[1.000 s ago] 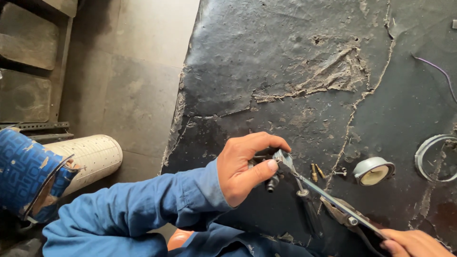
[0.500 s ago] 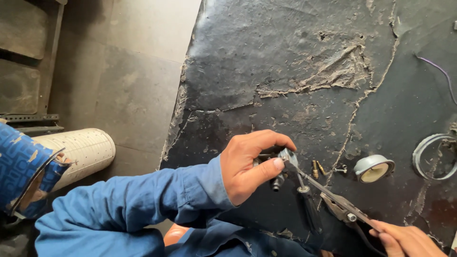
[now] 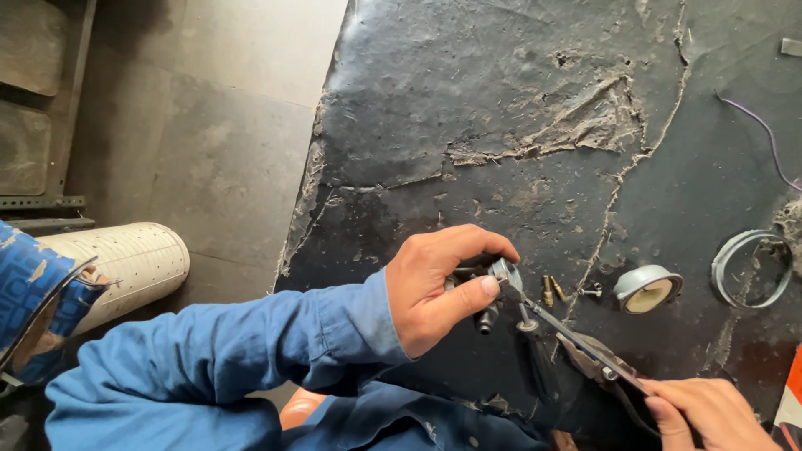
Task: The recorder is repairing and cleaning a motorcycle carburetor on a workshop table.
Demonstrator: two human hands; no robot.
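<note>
My left hand [image 3: 439, 284], in a blue sleeve, grips a small grey metal fitting [image 3: 494, 288] just above the worn black table top [image 3: 501, 125]. Thumb and fingers close around it. My right hand [image 3: 706, 413], at the bottom right edge, holds the handles of long-nose pliers [image 3: 585, 347]. The pliers' thin jaws reach up and left to the fitting and touch it near my thumb. Two small brass pieces [image 3: 551, 290] and a small screw [image 3: 591, 291] lie on the table just right of the fitting.
A round grey cap [image 3: 647, 289] lies right of the brass pieces, and a metal ring [image 3: 749, 269] beyond it. A thin purple wire [image 3: 764, 138] trails at the right edge. A white perforated cylinder [image 3: 125, 263] lies on the concrete floor at the left.
My right hand has come a little further into view at the bottom right. The pliers and the left hand stay on the fitting, almost unmoved.
</note>
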